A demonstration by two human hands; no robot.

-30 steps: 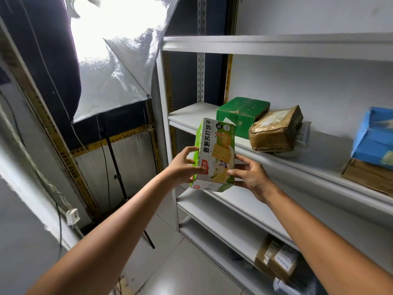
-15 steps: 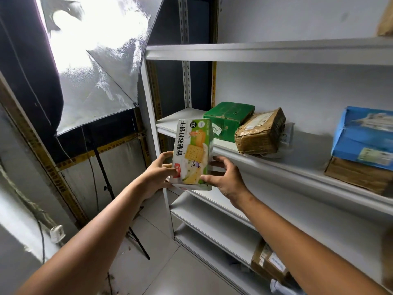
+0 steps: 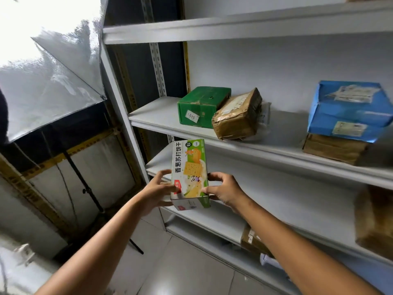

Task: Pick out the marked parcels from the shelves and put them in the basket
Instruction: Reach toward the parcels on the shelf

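A green and white cracker box (image 3: 190, 173) stands upright between both my hands, in front of the left end of the white shelving (image 3: 255, 28). My left hand (image 3: 158, 191) grips its left side with curled fingers. On the box's right side, my right hand (image 3: 223, 190) holds it the same way. On the shelf above sit a green carton (image 3: 202, 106) with a white number sticker and a brown taped parcel (image 3: 237, 117). No basket is in view.
A blue parcel (image 3: 350, 109) lies on a brown box (image 3: 333, 149) at the right of the same shelf. Brown parcels sit lower at the right (image 3: 374, 220) and on a lower shelf (image 3: 253, 241). A light umbrella on a black stand (image 3: 85, 188) fills the left.
The cracker box and both hands have come down from the level of the green carton's shelf to the shelf below it. Both hands keep their hold.
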